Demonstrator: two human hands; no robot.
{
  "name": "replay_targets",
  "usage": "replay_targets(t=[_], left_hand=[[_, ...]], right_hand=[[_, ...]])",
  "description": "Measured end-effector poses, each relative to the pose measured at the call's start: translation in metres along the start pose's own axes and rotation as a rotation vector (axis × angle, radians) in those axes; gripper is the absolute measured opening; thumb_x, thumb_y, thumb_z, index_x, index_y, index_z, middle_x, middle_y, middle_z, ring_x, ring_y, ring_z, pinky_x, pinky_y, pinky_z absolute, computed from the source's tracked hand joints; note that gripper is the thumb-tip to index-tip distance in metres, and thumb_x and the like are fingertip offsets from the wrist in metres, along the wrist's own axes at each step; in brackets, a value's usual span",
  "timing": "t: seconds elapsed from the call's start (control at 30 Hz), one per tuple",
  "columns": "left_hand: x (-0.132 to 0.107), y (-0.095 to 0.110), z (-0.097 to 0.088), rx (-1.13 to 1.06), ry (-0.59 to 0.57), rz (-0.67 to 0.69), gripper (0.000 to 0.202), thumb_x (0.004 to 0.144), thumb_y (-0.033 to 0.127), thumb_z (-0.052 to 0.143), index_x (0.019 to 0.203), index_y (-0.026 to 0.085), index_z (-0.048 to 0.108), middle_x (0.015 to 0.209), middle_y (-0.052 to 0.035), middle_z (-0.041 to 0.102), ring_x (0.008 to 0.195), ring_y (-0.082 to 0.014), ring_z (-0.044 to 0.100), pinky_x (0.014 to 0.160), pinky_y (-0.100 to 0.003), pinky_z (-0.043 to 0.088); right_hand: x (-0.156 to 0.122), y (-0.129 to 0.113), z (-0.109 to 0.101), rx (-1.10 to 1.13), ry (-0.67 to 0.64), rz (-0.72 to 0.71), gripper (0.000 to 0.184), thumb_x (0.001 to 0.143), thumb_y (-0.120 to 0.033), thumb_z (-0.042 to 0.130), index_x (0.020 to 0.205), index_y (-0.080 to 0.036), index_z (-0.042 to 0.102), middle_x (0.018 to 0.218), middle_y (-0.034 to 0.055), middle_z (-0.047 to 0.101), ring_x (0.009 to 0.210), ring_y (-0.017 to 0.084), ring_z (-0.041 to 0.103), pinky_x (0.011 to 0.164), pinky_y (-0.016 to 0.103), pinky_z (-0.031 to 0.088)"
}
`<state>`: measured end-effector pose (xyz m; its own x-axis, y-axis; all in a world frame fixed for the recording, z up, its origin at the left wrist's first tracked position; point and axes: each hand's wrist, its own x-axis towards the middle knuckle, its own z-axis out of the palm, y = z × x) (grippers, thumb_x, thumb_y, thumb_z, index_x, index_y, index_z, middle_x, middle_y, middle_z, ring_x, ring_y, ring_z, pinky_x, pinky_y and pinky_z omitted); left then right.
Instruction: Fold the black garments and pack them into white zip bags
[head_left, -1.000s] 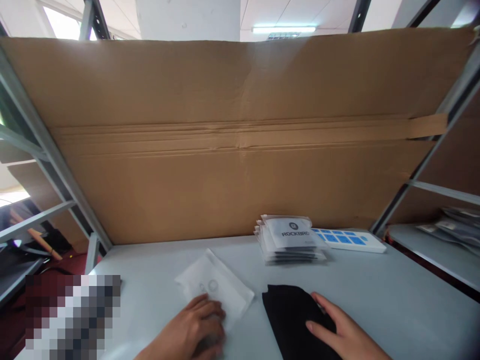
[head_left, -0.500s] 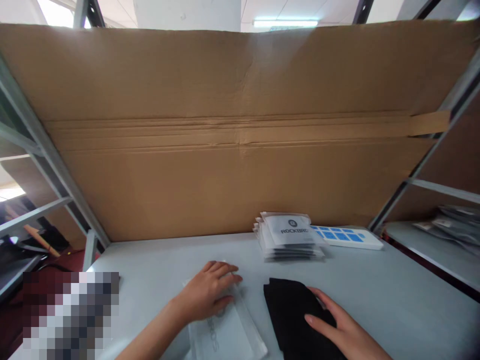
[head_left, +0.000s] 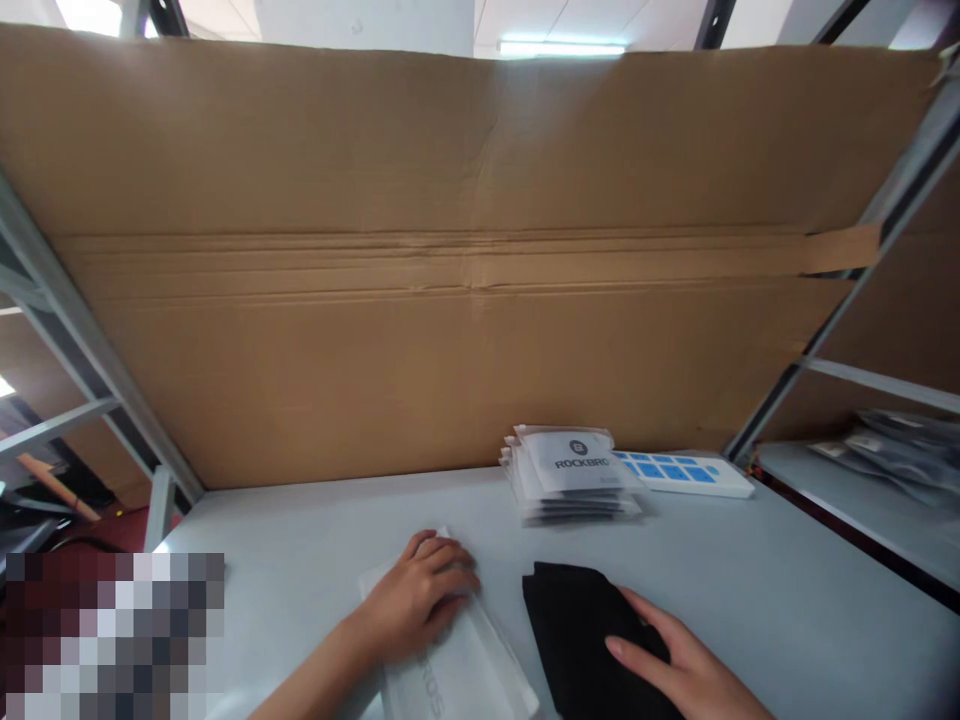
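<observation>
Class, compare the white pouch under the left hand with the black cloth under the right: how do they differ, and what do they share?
The white pouch is pale, smooth and bears grey lettering; the black cloth is dark, matt and plain. The white pouch lies under the left hand, the black cloth under the right hand. Both lie flat on the grey table, apart.

Black cloth (head_left: 577,630), white translucent bag (head_left: 465,680), brown cardboard (head_left: 450,300), blue-and-white card (head_left: 686,472), pale grey table (head_left: 750,590).
</observation>
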<state>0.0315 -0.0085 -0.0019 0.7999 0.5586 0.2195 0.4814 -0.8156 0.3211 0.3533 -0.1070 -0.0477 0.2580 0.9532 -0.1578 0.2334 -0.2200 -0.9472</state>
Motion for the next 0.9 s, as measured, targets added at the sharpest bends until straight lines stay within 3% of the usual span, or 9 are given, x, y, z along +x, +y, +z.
replay_targets(t=[0.13, 0.27, 0.47, 0.63, 0.8, 0.9], left_hand=[[0.002, -0.001, 0.004, 0.004, 0.083, 0.047, 0.017, 0.091, 0.016, 0.056, 0.097, 0.025, 0.07, 0.102, -0.0049, 0.07, 0.104, -0.0247, 0.06, 0.105, -0.043, 0.038], [0.003, 0.006, 0.005, -0.017, 0.036, 0.071, 0.013, 0.092, 0.018, 0.057, 0.091, 0.024, 0.069, 0.09, -0.0032, 0.069, 0.094, -0.0227, 0.06, 0.1, -0.041, 0.037], [0.001, 0.018, 0.003, -0.074, -0.039, 0.082, 0.012, 0.096, 0.017, 0.056, 0.093, 0.023, 0.065, 0.093, -0.0011, 0.072, 0.09, -0.0201, 0.063, 0.097, -0.038, 0.035], [-0.001, 0.016, 0.003, -0.15, -0.026, 0.159, 0.016, 0.101, 0.021, 0.054, 0.095, 0.025, 0.067, 0.092, 0.0003, 0.075, 0.09, -0.0191, 0.065, 0.103, -0.039, 0.031], [0.0, 0.014, 0.006, -0.165, -0.024, 0.214, 0.019, 0.103, 0.021, 0.05, 0.095, 0.027, 0.067, 0.095, 0.0008, 0.076, 0.09, -0.0185, 0.066, 0.11, -0.04, 0.025], [0.0, 0.013, 0.008, -0.147, -0.021, 0.245, 0.019, 0.103, 0.021, 0.048, 0.096, 0.026, 0.066, 0.094, 0.0005, 0.075, 0.088, -0.0183, 0.065, 0.112, -0.041, 0.025]], right_hand=[[0.001, -0.001, -0.001, 0.05, 0.032, 0.042, 0.059, 0.06, -0.058, 0.079, 0.109, -0.024, 0.075, 0.126, 0.0092, 0.074, 0.127, 0.039, 0.06, 0.108, 0.046, 0.05], [-0.004, -0.017, 0.01, 0.241, 0.111, 0.061, 0.063, 0.064, -0.059, 0.077, 0.116, -0.026, 0.073, 0.122, 0.0079, 0.076, 0.128, 0.039, 0.059, 0.105, 0.048, 0.051], [-0.01, -0.034, 0.047, 0.405, -0.048, 0.096, 0.063, 0.071, -0.059, 0.074, 0.123, -0.024, 0.07, 0.126, 0.0086, 0.074, 0.126, 0.038, 0.061, 0.103, 0.05, 0.052], [-0.003, -0.026, 0.059, 0.343, 0.017, 0.064, 0.073, 0.064, -0.06, 0.078, 0.126, -0.024, 0.066, 0.141, 0.0073, 0.064, 0.137, 0.035, 0.05, 0.115, 0.048, 0.04], [0.0, -0.027, 0.059, 0.297, 0.063, 0.036, 0.073, 0.07, -0.062, 0.072, 0.132, -0.025, 0.062, 0.148, 0.0056, 0.058, 0.143, 0.034, 0.042, 0.118, 0.047, 0.035], [0.0, -0.024, 0.061, 0.302, 0.092, 0.025, 0.08, 0.07, -0.064, 0.07, 0.137, -0.023, 0.057, 0.153, 0.0072, 0.052, 0.147, 0.033, 0.036, 0.122, 0.047, 0.026]])
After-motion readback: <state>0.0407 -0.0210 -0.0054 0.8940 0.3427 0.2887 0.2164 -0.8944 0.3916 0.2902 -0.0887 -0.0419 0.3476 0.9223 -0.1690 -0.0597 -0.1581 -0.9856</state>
